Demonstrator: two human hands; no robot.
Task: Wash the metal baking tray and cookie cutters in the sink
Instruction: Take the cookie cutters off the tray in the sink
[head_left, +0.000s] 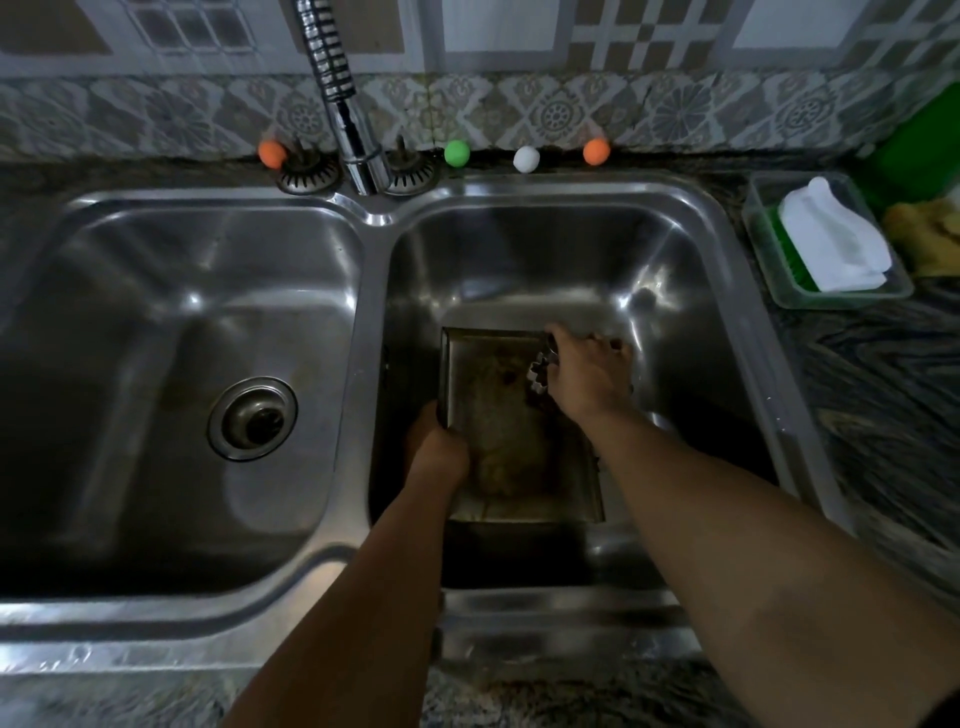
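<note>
Metal baking tray (511, 415) lies in the right basin (675, 270) of the double sink, near end propped toward the front wall so it looks tilted (exact angle hard to tell); brown baked-on residue across its floor; rigid thin sheet metal by the look, probably light, raised rim gives the best hold; likely slick once wet, and the corners may be sharp. Left hand (436, 447) clamps the tray's left rim near the front corner, fingers curled under out of sight; right hand (587, 374) at the tray's far right corner, closed around a cookie cutter (543, 371), a small thin metal ring with a scalloped outline; stiff but bendable if squeezed, edges narrow, so better held by the sides than the cutting edge. More cutters may sit under that hand; cannot tell.

No water visibly running; faucet (358, 145) stands behind the tray, over the divider between basins; judged early in the wash, residue untouched. Left basin (182, 322) left of the tray, drain (253, 418) visible. Two strainers flank the faucet base; small orange, green and white balls (457, 153) line the ledge behind the tray. Right of the tray, on the dark stone counter (883, 389), a clear container (826, 244) with a white cloth and green sponge. Patterned tile wall behind; lighting dim.
</note>
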